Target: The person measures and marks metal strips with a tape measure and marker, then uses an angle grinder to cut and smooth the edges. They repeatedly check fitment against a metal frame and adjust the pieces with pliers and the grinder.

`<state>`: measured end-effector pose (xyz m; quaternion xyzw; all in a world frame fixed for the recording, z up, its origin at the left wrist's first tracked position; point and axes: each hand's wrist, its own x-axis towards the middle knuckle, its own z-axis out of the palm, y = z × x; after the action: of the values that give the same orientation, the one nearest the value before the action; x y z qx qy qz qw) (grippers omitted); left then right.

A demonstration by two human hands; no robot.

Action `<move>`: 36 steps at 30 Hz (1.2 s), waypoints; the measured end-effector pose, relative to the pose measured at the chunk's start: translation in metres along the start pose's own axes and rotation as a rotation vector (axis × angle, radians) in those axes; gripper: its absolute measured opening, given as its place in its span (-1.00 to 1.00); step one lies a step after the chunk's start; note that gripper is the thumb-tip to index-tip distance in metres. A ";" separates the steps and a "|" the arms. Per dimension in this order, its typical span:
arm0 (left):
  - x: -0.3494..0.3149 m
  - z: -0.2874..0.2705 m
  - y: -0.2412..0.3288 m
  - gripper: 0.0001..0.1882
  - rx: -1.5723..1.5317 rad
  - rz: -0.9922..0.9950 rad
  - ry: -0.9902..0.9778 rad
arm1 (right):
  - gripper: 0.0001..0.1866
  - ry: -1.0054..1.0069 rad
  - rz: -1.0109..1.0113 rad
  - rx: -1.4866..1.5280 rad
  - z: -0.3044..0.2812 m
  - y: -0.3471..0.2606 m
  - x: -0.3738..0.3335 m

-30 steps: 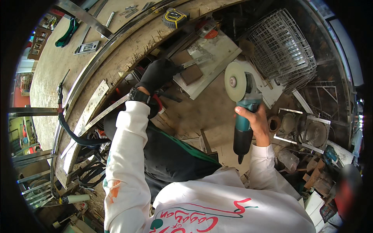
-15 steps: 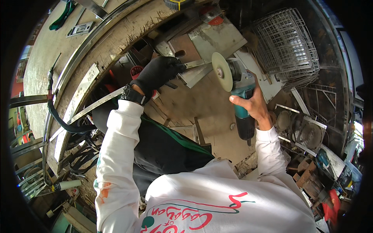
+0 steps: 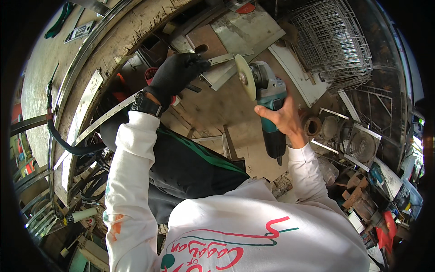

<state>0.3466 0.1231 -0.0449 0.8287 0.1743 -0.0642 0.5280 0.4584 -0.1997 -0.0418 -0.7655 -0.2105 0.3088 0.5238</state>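
In a black glove, my left hand (image 3: pixel 179 75) is closed around a long thin metal bar (image 3: pixel 111 113). The bar runs from the lower left, under my wrist, and its end (image 3: pixel 221 59) sticks out past my fingers. My bare right hand (image 3: pixel 284 119) grips a teal and black angle grinder (image 3: pixel 272 102) by its body, thumb across the near side. A pale disc (image 3: pixel 245 77) stands on edge at the grinder's head. Its upper rim is right at the bar's end; whether they touch I cannot tell.
A wooden table (image 3: pixel 41 86) with metal lengths along its edge curves round the left. Stacked wire grids (image 3: pixel 333 38) stand at the upper right. Metal scrap and round parts (image 3: pixel 362 154) crowd the right side. A black cable (image 3: pixel 68 147) hangs at the left.
Both hands appear shifted a little left and, on the left, upward, along with the whole view. The grinder's disc has come closer to the bar's end and turned more edge-on.
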 end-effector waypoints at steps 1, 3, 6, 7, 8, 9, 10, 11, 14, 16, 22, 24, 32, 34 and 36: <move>0.001 -0.002 0.000 -0.61 -0.003 -0.008 -0.012 | -0.03 -0.002 -0.002 0.020 0.001 -0.001 0.001; 0.002 -0.004 0.000 -0.61 -0.016 -0.027 -0.033 | -0.04 -0.002 0.012 0.038 0.003 -0.002 0.001; 0.006 -0.005 0.001 -0.62 -0.030 -0.070 -0.072 | -0.05 0.011 0.034 0.029 0.004 -0.007 0.000; 0.007 -0.004 0.001 -0.62 -0.041 -0.075 -0.067 | -0.05 0.014 0.028 0.018 0.003 -0.007 0.001; 0.007 -0.004 0.001 -0.63 -0.049 -0.082 -0.061 | -0.05 0.015 0.020 0.011 0.003 -0.007 0.001; 0.006 -0.004 0.001 -0.63 -0.056 -0.089 -0.055 | -0.05 0.015 0.026 0.020 0.004 -0.007 0.000; 0.006 -0.004 0.001 -0.63 -0.058 -0.081 -0.059 | -0.05 0.016 0.032 0.029 0.004 -0.007 0.000; 0.005 -0.005 0.000 -0.64 -0.064 -0.073 -0.061 | -0.05 0.014 0.038 0.034 0.004 -0.007 0.000; 0.007 -0.007 -0.005 -0.66 -0.117 -0.049 -0.094 | -0.05 0.032 0.002 0.028 0.007 -0.003 0.001; 0.008 -0.006 -0.010 -0.67 -0.143 -0.049 -0.106 | -0.05 0.032 0.007 0.030 0.008 -0.005 0.000; 0.007 -0.008 -0.010 -0.66 -0.142 -0.050 -0.117 | -0.03 0.025 -0.013 0.030 0.010 -0.002 0.003; 0.009 -0.009 -0.008 -0.65 -0.083 -0.053 -0.125 | -0.01 0.028 -0.034 0.030 0.010 0.001 0.003; 0.008 -0.007 -0.010 -0.66 -0.141 -0.038 -0.103 | 0.00 0.020 -0.022 0.050 0.009 0.002 0.002; 0.008 -0.006 -0.010 -0.66 -0.132 -0.044 -0.104 | 0.00 0.024 -0.025 0.035 0.009 0.002 0.002; 0.009 -0.007 -0.009 -0.66 -0.092 -0.074 -0.112 | 0.00 0.025 -0.020 0.027 0.009 0.002 0.001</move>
<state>0.3513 0.1351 -0.0521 0.7915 0.1775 -0.1220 0.5719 0.4532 -0.1934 -0.0463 -0.7601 -0.2074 0.2970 0.5395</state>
